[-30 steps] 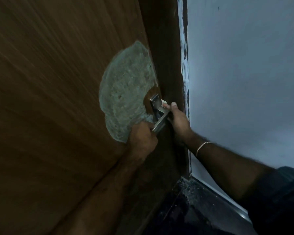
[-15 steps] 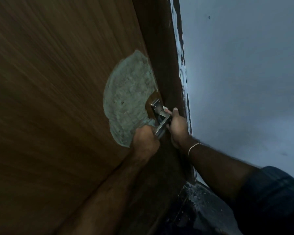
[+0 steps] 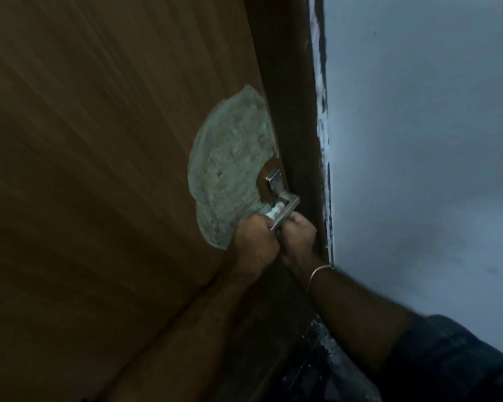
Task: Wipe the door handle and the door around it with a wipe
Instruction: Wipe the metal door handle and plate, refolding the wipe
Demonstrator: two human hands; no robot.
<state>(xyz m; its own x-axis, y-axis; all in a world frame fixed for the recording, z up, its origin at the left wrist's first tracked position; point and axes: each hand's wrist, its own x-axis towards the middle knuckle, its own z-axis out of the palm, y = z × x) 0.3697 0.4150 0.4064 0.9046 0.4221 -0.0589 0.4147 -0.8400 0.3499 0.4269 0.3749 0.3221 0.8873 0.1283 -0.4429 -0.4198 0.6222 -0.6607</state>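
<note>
Door handle (image 3: 283, 208): metal lever on the right edge of the wooden door (image 3: 105, 175), close to the dark frame (image 3: 291, 111). A bit of pale wipe (image 3: 276, 209) shows bunched between lever and door face, just under the lever's inner side.

Left hand (image 3: 254, 243) is fisted at the lever's free end, knuckles toward the camera — looks like it has the wipe pinched against the lever, but the light is poor and the fingers are hidden, so that's a probable, not a certain. Right hand (image 3: 298, 235) is curled tight on the other side of the same lever end, touching or nearly touching the left; what it grips I cannot tell — the lever itself is my guess, to steady it. Thin bracelet (image 3: 317, 274) on that wrist.

Progress: handle wipe is the step in hand. Around it, a rough grey-green half-round patch (image 3: 230, 169) sits on the door left of the handle — reads like filler or a scraped repair rather than dirt, so no visible sign either way that the door face has been wiped. Call it: lever underway, backplate and surrounding door left to do. Pale wall (image 3: 418, 140) beyond the frame, dark floor (image 3: 317, 358) below.
</note>
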